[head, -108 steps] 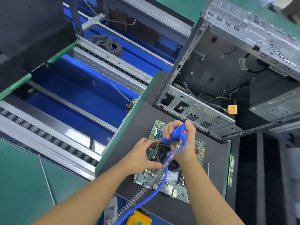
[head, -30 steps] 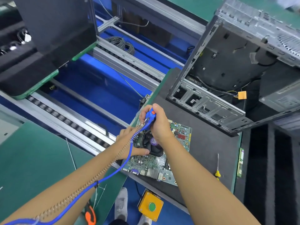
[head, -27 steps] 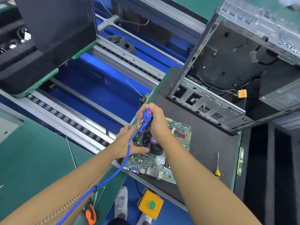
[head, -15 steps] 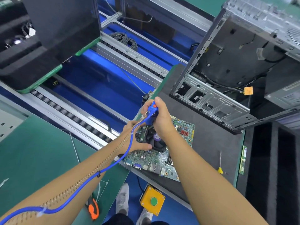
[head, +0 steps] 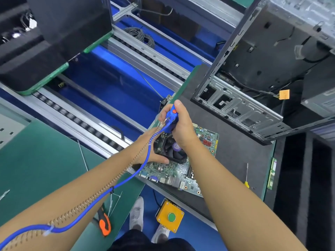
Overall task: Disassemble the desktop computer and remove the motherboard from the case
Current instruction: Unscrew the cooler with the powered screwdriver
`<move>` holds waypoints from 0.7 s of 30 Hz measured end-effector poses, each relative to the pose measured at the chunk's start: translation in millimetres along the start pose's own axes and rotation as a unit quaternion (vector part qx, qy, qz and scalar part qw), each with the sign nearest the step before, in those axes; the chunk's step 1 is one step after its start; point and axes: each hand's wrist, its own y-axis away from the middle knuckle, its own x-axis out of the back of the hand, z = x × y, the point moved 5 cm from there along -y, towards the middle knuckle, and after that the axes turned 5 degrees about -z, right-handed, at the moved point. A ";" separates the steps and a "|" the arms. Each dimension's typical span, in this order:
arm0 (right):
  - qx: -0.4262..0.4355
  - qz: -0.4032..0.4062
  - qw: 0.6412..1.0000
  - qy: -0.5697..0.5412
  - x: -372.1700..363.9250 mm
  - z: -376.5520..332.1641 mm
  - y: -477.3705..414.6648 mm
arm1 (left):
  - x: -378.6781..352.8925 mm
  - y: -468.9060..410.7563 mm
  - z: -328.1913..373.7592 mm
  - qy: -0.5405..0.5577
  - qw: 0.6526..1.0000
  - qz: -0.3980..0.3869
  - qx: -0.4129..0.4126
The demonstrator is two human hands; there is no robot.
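The green rectangular motherboard (head: pixel 178 171) is lying flat on the dark foam-topped counter (head: pixel 233 153), outside the open grey metal computer case (head: pixel 253 73), which is standing just behind it with its side panel off. A black round cooling fan (head: pixel 174 151) is sitting on the board near its middle.

The right hand (head: pixel 181 126) is clenching around the blue electric screwdriver with a red button (head: pixel 171 117), holding it upright over the fan. A blue cable beside a coiled spring lead (head: pixel 116 182) is running from the tool's top back along the left forearm toward the lower left corner.

The left hand (head: pixel 146 149) is resting on the board at the fan's left side, its fingers wrapping the fan housing and its thumb pressing along the housing's lower edge.

A thin screwdriver with a yellow handle (head: pixel 246 176) is lying on the counter to the right of the board, apart from it. A green memory stick (head: pixel 271 173) is lying at the counter's right edge. A yellow box with a green push button (head: pixel 170 216) is hanging below the counter's front edge. An orange-handled tool (head: pixel 104 223) is lying on the green mat at lower left.
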 end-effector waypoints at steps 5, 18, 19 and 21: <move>0.002 0.002 0.999 -0.033 1.2 -0.4 -1.2 | 7.2 -11.3 8.1 -0.066 0.997 -0.026 0.007; -0.007 -0.042 0.999 -0.034 -5.2 11.6 -0.2 | 3.1 -8.9 3.2 -0.089 0.992 0.077 -0.043; -0.006 -0.044 0.999 -0.032 -5.5 11.0 -0.4 | 2.8 -7.9 3.6 -0.094 0.992 0.078 -0.041; -0.008 -0.046 0.998 -0.031 -5.4 8.8 -1.8 | 2.9 -6.0 4.4 -0.096 0.991 0.083 -0.035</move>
